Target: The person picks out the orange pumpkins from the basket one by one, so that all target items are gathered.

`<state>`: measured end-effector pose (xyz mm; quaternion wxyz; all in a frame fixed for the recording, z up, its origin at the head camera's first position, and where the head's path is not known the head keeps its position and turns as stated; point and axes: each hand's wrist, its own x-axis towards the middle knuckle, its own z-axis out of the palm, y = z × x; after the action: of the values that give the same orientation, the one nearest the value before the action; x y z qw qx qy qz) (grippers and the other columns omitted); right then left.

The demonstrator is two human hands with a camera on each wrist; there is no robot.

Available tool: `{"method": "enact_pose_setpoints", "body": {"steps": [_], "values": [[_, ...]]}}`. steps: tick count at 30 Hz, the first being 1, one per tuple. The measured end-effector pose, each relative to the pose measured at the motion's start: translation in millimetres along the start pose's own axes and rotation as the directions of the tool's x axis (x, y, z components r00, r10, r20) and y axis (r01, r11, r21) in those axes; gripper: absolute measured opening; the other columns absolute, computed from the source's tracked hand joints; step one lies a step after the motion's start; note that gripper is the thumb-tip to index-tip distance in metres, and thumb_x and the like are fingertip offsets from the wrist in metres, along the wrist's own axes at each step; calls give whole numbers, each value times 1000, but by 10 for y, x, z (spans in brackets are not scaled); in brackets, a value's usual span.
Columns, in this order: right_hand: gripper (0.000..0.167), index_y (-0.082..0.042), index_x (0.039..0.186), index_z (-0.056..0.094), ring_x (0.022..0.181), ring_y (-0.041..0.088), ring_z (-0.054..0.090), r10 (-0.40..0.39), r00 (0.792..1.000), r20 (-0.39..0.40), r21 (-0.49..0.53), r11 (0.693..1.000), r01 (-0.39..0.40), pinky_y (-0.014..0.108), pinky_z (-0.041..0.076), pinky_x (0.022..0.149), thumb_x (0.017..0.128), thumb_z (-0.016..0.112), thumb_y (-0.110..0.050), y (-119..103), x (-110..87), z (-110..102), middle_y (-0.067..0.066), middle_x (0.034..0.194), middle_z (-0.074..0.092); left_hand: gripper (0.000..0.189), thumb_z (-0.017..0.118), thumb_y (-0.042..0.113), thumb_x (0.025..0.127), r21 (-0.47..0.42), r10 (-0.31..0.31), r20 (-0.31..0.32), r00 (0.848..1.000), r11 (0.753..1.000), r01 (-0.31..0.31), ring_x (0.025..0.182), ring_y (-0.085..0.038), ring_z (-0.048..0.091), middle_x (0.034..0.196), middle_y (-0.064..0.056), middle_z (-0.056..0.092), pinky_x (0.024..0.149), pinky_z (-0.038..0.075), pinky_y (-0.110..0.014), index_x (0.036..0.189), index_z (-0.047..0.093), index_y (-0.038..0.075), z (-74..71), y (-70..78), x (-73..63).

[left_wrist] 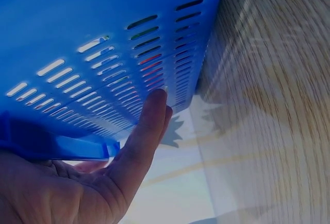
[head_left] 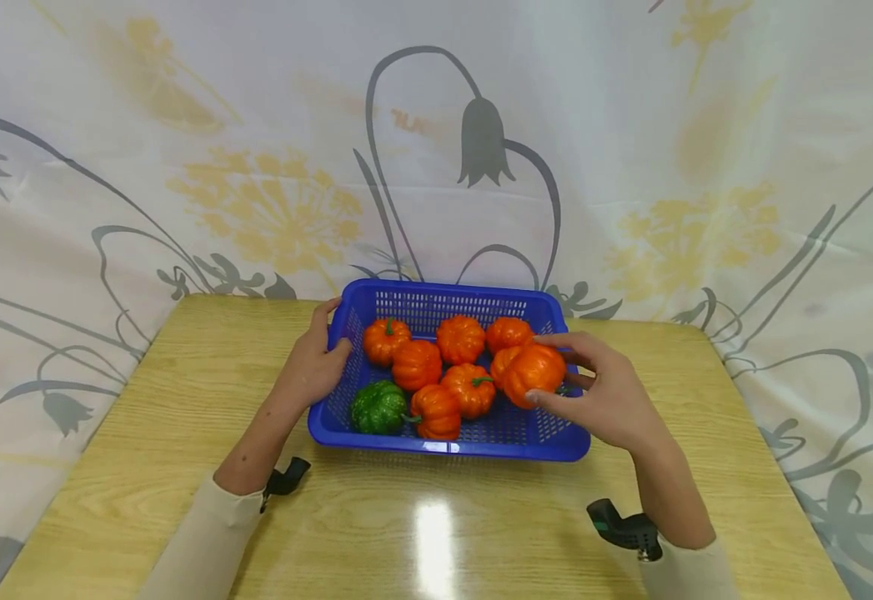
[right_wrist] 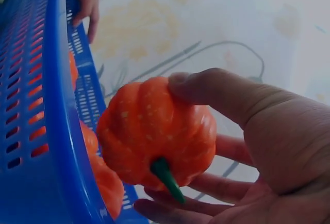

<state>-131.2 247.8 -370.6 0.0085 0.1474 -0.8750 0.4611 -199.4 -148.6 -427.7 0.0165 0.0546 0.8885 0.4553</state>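
Note:
A blue slotted plastic basket stands on the table in the head view. My left hand grips its left rim, thumb over the edge; in the left wrist view the fingers lie along the outer wall. Between thumb and fingers, my right hand holds an orange toy pumpkin over the basket's right end. Its green stem points downward in the right wrist view. Inside the basket lie several more orange pumpkins and a green pumpkin at the front left corner.
The basket sits toward the far side of a wood-grain table. Directly behind the table hangs a pale curtain with grey and yellow flower prints, which also runs down both sides. Dark camera mounts are strapped at the wrists.

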Motion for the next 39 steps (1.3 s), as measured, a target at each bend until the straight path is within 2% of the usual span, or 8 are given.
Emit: {"method": "enact_pose_setpoints", "body": {"steps": [6, 10, 16, 24, 30, 34, 37, 39], "values": [[63, -7, 145, 63, 121, 25, 62, -72, 997, -36, 102, 992, 76, 23, 56, 93, 87, 86, -2, 97, 22, -68, 9, 145, 59, 69, 47, 16, 106, -7, 3, -3, 1000, 1000, -3, 97, -37, 72, 130, -27, 66, 79, 57, -47, 169, 19, 13, 4, -8, 0], [64, -6, 148, 62, 120, 16, 62, -123, 990, -71, 145, 981, 133, 24, 59, 88, 88, 81, 6, 166, 40, -105, 10, 142, 58, 68, 47, 16, 106, -4, 2, -2, 1000, 1000, -2, 95, -38, 73, 131, -27, 67, 78, 57, -47, 169, 19, 13, 4, -12, 4], [66, -9, 150, 61, 116, 17, 61, -155, 981, -120, 146, 974, 172, 27, 62, 78, 88, 77, 11, 242, 54, -163, 10, 142, 57, 68, 47, 16, 107, -10, -1, 4, 1000, 1000, 1, 94, -38, 74, 132, -27, 66, 75, 57, -46, 169, 19, 14, 6, -16, 9], [67, -11, 151, 60, 111, 14, 64, -134, 973, -186, 52, 988, 146, 19, 57, 86, 89, 78, 7, 306, 53, -227, 9, 137, 58, 68, 47, 16, 107, -35, -4, 9, 1000, 999, 4, 90, -38, 75, 131, -27, 66, 69, 57, -41, 169, 19, 15, -3, -14, 1], [75, -5, 156, 48, 115, 2, 57, -66, 966, -250, -19, 998, 63, 10, 47, 91, 89, 80, 0, 351, 44, -250, 17, 147, 56, 68, 47, 16, 107, -43, -4, 6, 1000, 999, 4, 88, -37, 75, 131, -27, 66, 68, 57, -39, 169, 20, 16, -3, -20, 4], [69, -1, 151, 48, 115, 2, 54, -33, 952, -303, -47, 999, 20, 13, 46, 90, 90, 81, -4, 405, 52, -256, 16, 144, 57, 68, 47, 16, 107, -47, -7, 10, 1000, 999, 8, 88, -37, 75, 132, -27, 66, 68, 57, -40, 169, 20, 17, -7, -16, 6], [66, -5, 149, 52, 113, 4, 55, -27, 939, -343, -86, 996, -3, 18, 47, 86, 90, 82, -8, 447, 58, -265, 14, 141, 60, 68, 47, 16, 107, -48, -9, 13, 1000, 999, 10, 88, -37, 75, 132, -27, 65, 68, 57, -39, 169, 19, 17, -11, -18, 4], [67, -6, 149, 55, 111, 7, 55, -35, 931, -364, -101, 995, -2, 18, 47, 84, 89, 84, -8, 490, 65, -274, 15, 141, 60, 68, 47, 16, 107, -50, -9, 14, 1000, 999, 10, 89, -38, 75, 133, -27, 65, 68, 58, -40, 169, 19, 16, -13, -21, 3]]}}
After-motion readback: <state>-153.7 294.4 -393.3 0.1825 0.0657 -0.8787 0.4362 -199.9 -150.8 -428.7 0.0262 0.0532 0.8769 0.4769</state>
